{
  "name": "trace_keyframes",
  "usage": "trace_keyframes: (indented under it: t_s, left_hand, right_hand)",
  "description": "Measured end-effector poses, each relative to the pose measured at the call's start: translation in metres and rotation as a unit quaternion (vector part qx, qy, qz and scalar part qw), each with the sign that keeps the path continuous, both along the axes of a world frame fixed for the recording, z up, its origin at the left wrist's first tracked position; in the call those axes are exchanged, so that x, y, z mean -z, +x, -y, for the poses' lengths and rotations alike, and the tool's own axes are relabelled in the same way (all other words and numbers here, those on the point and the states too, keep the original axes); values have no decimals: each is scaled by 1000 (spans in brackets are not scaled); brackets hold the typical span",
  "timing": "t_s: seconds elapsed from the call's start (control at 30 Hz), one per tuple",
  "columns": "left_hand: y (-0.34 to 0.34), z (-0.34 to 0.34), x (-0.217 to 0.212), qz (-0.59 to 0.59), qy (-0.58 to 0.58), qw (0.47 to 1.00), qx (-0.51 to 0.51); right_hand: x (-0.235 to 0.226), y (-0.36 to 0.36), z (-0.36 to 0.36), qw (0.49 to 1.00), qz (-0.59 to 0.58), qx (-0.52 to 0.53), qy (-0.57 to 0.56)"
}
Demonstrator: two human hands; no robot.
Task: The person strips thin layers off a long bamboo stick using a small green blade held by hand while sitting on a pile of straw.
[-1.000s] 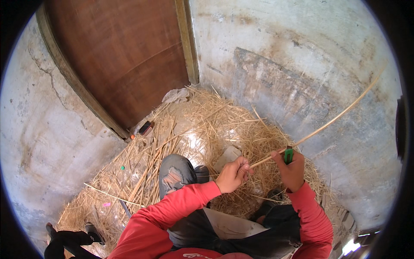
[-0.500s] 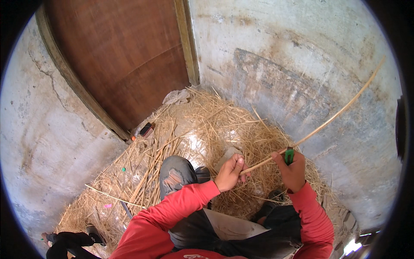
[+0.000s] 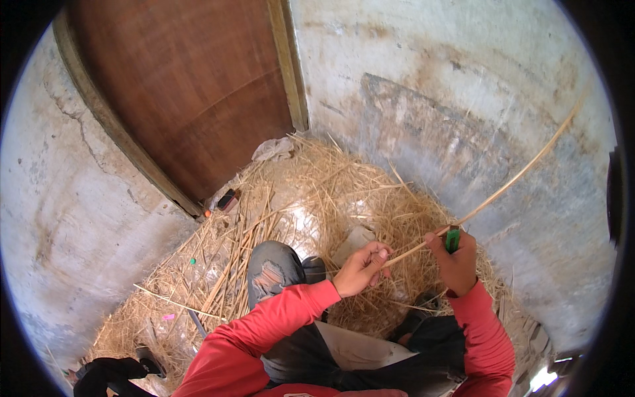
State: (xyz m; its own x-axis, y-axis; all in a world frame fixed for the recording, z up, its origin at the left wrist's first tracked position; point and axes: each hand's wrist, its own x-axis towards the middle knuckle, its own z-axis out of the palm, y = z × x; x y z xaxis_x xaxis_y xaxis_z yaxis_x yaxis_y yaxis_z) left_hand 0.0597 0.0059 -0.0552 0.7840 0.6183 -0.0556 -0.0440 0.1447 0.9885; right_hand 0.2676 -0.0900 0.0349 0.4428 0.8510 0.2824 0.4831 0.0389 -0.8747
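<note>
A long, thin, straw-coloured cane strip (image 3: 514,180) slants up to the right, its far part bowing upward in front of the wall. My left hand (image 3: 361,270) is closed round its lower end, thumb on top. Farther along the strip, my right hand (image 3: 458,263) grips a green-handled utility knife (image 3: 452,239), held up against the cane. The right thumb presses near the strip beside the knife. The blade itself cannot be made out.
Loose shavings (image 3: 331,175) cover the floor, with a bundle of longer strips (image 3: 231,264) left of my knee. A brown door (image 3: 192,86) and a stained wall (image 3: 423,119) stand ahead. A dark block (image 3: 228,200) lies by the door frame. Another person's dark-clothed leg (image 3: 109,376) shows lower left.
Both hands have shifted slightly to the right with the cane strip. The strip's far end has swung a little and is blurred. Both grips stay the same.
</note>
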Motion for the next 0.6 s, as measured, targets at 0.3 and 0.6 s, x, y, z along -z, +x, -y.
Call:
trace_keyframes:
  t_s: [0.3,0.6]
  left_hand:
    - [-2,-1,4,52,-20,992,113]
    - [-2,-1,2,50,-4,994,94]
  right_hand:
    - [-11,3,3,998,-55,-13,3]
    - [-13,5,5,998,-63,-24,19]
